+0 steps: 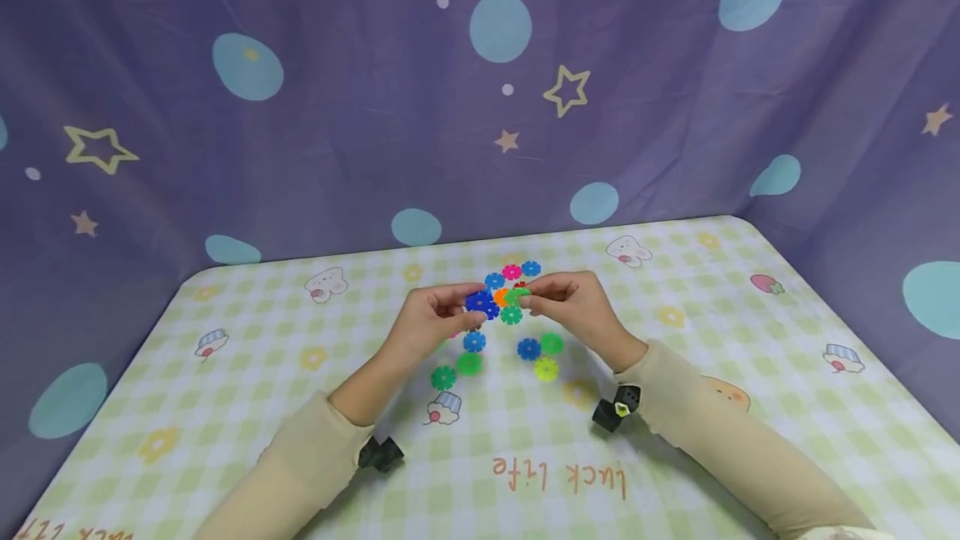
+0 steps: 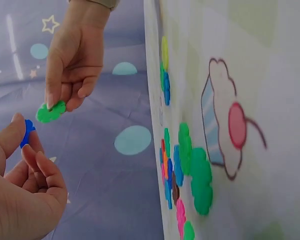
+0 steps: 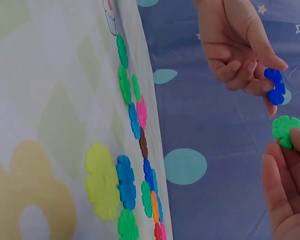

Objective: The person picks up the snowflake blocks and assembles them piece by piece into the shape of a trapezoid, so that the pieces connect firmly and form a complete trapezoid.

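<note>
My left hand (image 1: pixel 427 319) pinches a dark blue notched plastic disc (image 3: pixel 275 87) between thumb and fingertips. Across from it, my right hand (image 1: pixel 576 305) pinches a green notched disc (image 2: pixel 50 112) by its edge. Both wrist views show the two discs close to each other but apart, held up off the table. In the left wrist view, the blue disc (image 2: pixel 27 133) is partly covered by my left thumb and fingers. Below the hands, more discs lie on the tablecloth, among them an orange disc (image 1: pixel 502 298) partly hidden behind the held pieces.
Nearer the front lie a blue disc (image 1: pixel 528 349), a yellow disc (image 1: pixel 547 369) and a green disc (image 1: pixel 443 377). Beyond the hands are a pink disc (image 1: pixel 512 272) and a light blue disc (image 1: pixel 531 268). A purple patterned curtain (image 1: pixel 337 148) hangs behind the checked tablecloth (image 1: pixel 262 415).
</note>
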The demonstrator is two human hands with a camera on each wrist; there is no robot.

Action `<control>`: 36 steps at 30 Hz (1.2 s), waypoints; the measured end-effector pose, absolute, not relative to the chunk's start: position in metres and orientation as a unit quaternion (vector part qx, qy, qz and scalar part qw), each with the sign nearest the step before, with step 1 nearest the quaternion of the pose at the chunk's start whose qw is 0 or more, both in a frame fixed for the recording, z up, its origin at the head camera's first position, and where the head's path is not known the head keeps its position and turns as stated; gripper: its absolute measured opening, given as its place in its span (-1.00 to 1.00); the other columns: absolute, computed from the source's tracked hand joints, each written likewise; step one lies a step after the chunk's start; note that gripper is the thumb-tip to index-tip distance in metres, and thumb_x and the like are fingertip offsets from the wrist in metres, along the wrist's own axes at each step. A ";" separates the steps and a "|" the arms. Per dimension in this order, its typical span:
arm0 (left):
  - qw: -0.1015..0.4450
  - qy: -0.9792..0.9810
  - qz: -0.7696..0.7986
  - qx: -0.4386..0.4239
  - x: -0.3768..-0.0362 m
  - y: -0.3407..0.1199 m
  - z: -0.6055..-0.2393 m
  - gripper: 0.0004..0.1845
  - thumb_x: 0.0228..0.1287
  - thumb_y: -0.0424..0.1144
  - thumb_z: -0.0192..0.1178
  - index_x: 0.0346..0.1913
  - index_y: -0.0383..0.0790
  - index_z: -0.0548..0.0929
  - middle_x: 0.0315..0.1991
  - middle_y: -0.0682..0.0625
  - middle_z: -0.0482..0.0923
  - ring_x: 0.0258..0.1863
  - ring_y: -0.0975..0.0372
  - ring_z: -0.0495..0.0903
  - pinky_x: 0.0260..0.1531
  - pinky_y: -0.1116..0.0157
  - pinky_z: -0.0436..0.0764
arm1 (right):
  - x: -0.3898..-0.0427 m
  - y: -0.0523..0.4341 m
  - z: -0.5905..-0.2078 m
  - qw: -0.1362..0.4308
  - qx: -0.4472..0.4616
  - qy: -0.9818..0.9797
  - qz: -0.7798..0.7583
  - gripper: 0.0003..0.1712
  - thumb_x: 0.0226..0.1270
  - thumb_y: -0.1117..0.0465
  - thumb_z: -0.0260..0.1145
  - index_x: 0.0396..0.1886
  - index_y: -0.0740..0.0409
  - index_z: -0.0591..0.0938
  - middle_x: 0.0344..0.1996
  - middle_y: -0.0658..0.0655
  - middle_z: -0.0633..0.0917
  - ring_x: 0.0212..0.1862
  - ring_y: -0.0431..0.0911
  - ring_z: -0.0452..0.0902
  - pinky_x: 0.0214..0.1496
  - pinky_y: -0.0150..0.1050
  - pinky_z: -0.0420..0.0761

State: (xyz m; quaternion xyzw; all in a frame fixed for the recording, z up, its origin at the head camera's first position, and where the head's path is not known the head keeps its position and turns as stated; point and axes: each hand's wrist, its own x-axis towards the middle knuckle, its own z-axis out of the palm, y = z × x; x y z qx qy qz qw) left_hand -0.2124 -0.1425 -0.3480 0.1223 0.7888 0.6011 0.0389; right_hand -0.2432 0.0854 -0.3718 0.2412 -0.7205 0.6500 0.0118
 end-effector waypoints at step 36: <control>0.028 0.801 0.592 0.087 -0.207 -0.122 -0.364 -0.62 0.12 -0.37 0.34 0.05 -0.30 0.64 -0.51 0.01 0.50 -0.51 0.23 0.44 -0.54 0.44 0.48 | -0.228 0.071 -0.383 0.071 0.278 -0.716 0.637 -0.94 0.17 0.48 0.31 -0.48 0.38 0.63 -0.49 0.35 0.66 -0.51 -0.22 0.55 -0.42 -0.27 0.62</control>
